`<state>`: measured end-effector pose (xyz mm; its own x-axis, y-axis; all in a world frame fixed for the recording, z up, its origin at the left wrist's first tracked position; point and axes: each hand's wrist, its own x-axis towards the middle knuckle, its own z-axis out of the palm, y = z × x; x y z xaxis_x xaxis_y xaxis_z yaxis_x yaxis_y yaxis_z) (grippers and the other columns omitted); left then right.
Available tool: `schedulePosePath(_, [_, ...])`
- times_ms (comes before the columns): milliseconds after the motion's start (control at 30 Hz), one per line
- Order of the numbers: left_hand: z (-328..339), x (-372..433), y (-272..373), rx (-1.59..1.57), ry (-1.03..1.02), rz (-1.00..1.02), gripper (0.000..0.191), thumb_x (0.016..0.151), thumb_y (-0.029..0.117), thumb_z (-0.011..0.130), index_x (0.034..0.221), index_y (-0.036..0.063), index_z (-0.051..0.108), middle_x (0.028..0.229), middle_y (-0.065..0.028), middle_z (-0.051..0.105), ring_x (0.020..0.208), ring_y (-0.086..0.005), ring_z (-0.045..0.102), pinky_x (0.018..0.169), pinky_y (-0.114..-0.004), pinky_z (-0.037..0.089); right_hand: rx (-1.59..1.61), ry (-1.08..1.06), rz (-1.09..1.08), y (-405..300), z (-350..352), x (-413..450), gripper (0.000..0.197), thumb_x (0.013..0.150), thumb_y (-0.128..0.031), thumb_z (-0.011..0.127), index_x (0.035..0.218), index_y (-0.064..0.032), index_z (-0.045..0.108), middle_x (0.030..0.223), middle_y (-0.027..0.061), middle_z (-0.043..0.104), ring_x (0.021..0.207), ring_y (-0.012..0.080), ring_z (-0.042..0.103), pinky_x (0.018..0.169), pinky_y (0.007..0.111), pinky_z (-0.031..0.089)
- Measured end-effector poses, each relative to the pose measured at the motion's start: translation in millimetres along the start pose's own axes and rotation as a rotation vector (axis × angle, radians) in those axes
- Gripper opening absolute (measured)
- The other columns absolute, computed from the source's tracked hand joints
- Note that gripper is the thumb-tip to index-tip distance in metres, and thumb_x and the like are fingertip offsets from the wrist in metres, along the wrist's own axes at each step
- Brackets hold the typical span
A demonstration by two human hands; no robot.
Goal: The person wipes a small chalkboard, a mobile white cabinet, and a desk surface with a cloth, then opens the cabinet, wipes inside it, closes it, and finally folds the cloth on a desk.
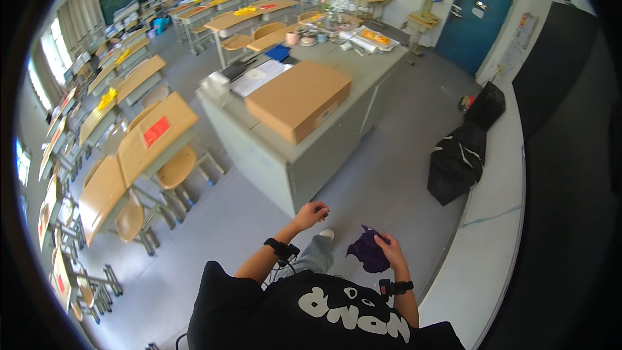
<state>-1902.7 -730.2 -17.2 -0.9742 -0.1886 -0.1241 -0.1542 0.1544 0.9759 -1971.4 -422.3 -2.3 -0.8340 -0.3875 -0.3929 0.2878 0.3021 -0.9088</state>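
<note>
A crumpled dark purple cloth (368, 251) hangs from my right hand (390, 249), pinched between thumb and fingers in front of my body. My left hand (312, 215) is held out over the floor, close to the near corner of a grey teacher's desk (262, 153). Its fingers are curled, and a small dark patch shows at the fingertips; whether that is an object or shadow cannot be told. On the desk lies a closed brown cardboard box (299, 95). Black bands with small devices circle both of my wrists.
Wooden student desks (158, 131) and chairs (177, 170) stand in rows at left, some bearing yellow cloths (107, 98). A white ledge (491, 233) runs along my right. Black bags (457, 163) lie beside it on the floor. A blue door (474, 19) is at the far right.
</note>
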Motion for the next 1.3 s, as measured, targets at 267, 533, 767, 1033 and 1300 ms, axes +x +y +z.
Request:
schedulePosePath(267, [5.6, 259.0, 68.2, -0.025, 0.199, 0.158, 0.021, 0.091, 0.019, 0.052, 0.09, -0.0005, 0.059, 0.068, -0.006, 0.058, 0.06, -0.013, 0.057, 0.058, -0.028, 0.046, 0.073, 0.288, 0.046, -37.3, -85.8, 124.5, 0.04, 0.081, -0.032, 0.068, 0.099, 0.0035, 0.06, 0.087, 0.0071, 0.062, 0.079, 0.013, 0.055, 0.073, 0.027, 0.046])
schedulePosePath(533, [-6.1, 466.7, 116.5, -0.003, 0.365, 0.184, 0.025, 0.084, 0.017, 0.064, 0.1, -0.0002, 0.056, 0.078, -0.0048, 0.061, 0.067, -0.0094, 0.053, 0.06, -0.025, 0.044, 0.129, 0.199, 0.132, -78.9, -126.8, 258.9, 0.035, 0.083, -0.029, 0.066, 0.096, 0.0024, 0.06, 0.084, 0.0054, 0.06, 0.075, 0.0114, 0.054, 0.069, 0.024, 0.045])
schedulePosePath(767, [-40.4, 585.0, 81.0, -0.012, 0.928, 0.145, 0.033, 0.076, 0.008, 0.069, 0.105, 0.001, 0.056, 0.095, -0.0077, 0.062, 0.064, -0.0107, 0.054, 0.058, -0.026, 0.045, -0.058, -0.027, 0.047, -137.6, -196.3, 448.7, 0.039, 0.082, -0.032, 0.067, 0.097, 0.0044, 0.06, 0.083, 0.0062, 0.061, 0.075, 0.0125, 0.054, 0.07, 0.026, 0.045])
schedulePosePath(1033, [-77.2, 644.6, 85.6, -0.108, 1.258, -0.048, 0.035, 0.081, 0.003, 0.061, 0.115, 0.0034, 0.053, 0.108, -0.0073, 0.057, 0.071, -0.0095, 0.05, 0.064, -0.025, 0.044, -0.359, -0.326, -0.258, -258.9, -202.0, 624.7, 0.038, 0.079, -0.029, 0.069, 0.098, 0.0019, 0.059, 0.088, 0.0097, 0.062, 0.082, 0.0175, 0.058, 0.075, 0.029, 0.046])
schedulePosePath(1300, [-89.8, 657.1, 86.1, 0.231, 1.253, -0.266, 0.075, 0.077, -0.005, 0.057, 0.142, 0.0096, 0.022, 0.134, -0.0237, 0.035, 0.11, -0.0256, 0.049, 0.08, -0.032, 0.046, -0.439, -0.384, -0.903, -415.4, -120.8, 719.3, 0.041, 0.073, -0.027, 0.073, 0.102, -0.0033, 0.057, 0.098, 0.0117, 0.054, 0.089, 0.0274, 0.056, 0.075, 0.035, 0.047])
